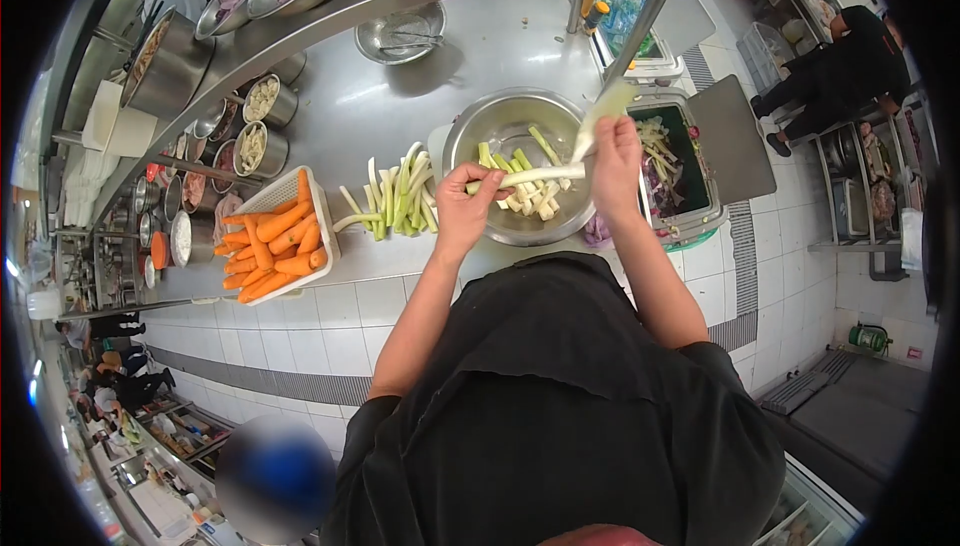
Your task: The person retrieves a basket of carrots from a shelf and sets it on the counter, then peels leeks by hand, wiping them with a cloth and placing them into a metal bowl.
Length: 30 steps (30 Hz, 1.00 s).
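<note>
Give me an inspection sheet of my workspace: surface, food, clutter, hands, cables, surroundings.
Surface: steel counter, a few small scraps on it.
Job's things: cut pieces in the large bowl; green-white stalks piled left of it.
Clutter: basket of carrots; small bowl with a utensil inside.
Left hand: grips a stalk over the large bowl.
Right hand: holds a pale strip.
Cables: nothing seen.
Surroundings: scraps bin to the right; co-worker beyond it, more people far left.
</note>
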Motion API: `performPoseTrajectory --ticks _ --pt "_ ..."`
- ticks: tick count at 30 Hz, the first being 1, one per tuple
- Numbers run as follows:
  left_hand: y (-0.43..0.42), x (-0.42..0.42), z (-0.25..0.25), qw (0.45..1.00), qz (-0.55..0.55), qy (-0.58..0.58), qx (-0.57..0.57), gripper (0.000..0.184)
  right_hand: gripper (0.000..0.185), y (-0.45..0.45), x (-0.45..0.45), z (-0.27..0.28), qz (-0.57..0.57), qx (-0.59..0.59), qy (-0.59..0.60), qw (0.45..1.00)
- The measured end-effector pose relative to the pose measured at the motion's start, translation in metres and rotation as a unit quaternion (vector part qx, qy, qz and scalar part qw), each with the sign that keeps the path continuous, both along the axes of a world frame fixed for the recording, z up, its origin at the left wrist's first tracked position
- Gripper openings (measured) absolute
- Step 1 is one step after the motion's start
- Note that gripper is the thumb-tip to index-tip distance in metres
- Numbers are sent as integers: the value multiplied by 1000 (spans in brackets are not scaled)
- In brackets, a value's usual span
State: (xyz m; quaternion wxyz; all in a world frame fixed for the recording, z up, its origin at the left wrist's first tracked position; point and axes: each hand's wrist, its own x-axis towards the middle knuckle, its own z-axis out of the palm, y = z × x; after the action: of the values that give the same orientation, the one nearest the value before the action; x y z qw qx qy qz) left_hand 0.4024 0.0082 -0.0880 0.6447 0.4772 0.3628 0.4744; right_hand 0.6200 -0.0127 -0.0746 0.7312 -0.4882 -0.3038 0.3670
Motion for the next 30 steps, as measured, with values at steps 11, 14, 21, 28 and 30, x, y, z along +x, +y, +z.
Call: performPoseTrajectory --ticks 11,14,21,28,30 --pt "4 -5 6 994 59 91 16 15 51 -26 41 29 223 -55 -476 849" --pt "2 -6 3 994 32 105 9 14 36 -31 11 19 263 -143 -513 805" --pt "1 -32 34 916 -99 340 189 19 23 -30 2 15 227 -111 -580 774" --pt "0 -36 27 953 -86 285 53 15 21 -19 -1 -4 236 -28 -647 724" --pt "1 -40 27 962 -79 259 27 16 22 -18 -3 -8 238 -17 -639 732"
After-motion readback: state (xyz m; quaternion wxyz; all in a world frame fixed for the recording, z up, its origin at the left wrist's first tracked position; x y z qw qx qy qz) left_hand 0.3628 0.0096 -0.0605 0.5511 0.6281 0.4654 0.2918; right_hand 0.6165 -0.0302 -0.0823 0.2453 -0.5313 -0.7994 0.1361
